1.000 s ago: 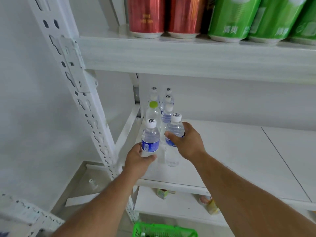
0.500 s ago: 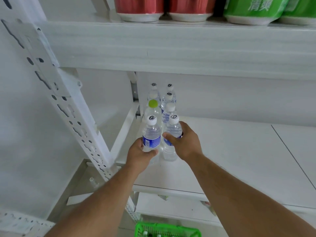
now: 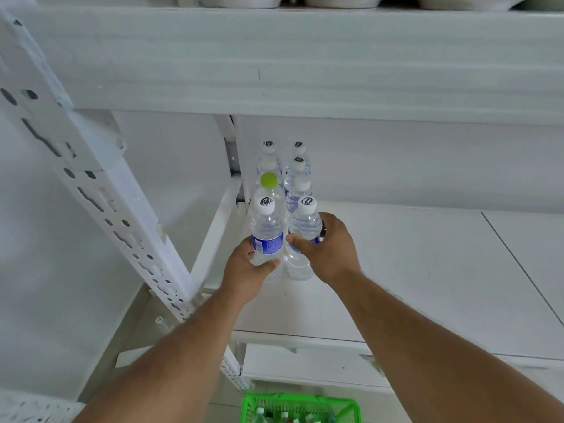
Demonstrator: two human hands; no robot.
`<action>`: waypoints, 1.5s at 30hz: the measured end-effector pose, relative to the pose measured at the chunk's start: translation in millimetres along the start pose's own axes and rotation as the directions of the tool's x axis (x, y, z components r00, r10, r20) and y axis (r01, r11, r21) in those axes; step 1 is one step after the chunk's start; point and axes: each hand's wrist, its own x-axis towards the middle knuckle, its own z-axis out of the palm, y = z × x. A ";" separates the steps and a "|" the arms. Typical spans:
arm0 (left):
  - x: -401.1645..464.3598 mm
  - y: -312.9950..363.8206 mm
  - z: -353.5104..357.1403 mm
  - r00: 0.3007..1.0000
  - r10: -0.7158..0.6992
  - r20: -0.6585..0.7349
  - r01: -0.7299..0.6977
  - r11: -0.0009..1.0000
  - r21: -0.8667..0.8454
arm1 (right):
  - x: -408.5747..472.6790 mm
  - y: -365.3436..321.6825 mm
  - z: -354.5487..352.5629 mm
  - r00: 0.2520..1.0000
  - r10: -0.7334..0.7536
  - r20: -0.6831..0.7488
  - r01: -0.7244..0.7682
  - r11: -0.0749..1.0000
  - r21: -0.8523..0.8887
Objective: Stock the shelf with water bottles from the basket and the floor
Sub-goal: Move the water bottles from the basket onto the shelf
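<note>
1. Left hand, centre of frame: fingers and thumb wrapped round the lower body of the left bottle, blue label, white cap with black scribble. Bottle upright.
2. Right hand, just right of it: grips the right bottle around its label band; bottle upright, base on the white shelf.
3. The two held bottles stand side by side, nearly touching, at the front of two rows.
4. Behind them, toward the back wall: more bottles in the rows, one with a green cap in the left row.
5. Bottom centre of frame: green basket, bottle tops visible inside.
6. Left of frame: perforated white upright, running diagonally.
</note>
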 end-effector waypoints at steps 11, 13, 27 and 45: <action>-2.3 -8.0 -1.9 0.997 -0.037 0.064 0.037 0.999 0.001 | -12.9 11.4 -5.0 0.990 0.131 0.050 -0.127 0.989 -0.080; -9.5 -10.9 -4.4 0.994 -0.069 0.086 0.070 0.998 0.000 | -20.7 13.0 -9.6 0.984 0.167 0.054 -0.160 0.980 -0.119; -120.0 -27.3 -23.6 0.968 0.036 0.249 -0.167 0.831 0.531 | -142.4 21.4 -21.3 0.954 0.155 0.255 0.052 0.755 -0.653; -329.0 -101.8 30.0 0.907 -0.264 0.328 -0.019 0.751 0.660 | -337.1 150.6 -58.6 0.847 0.340 0.409 0.023 0.745 -0.667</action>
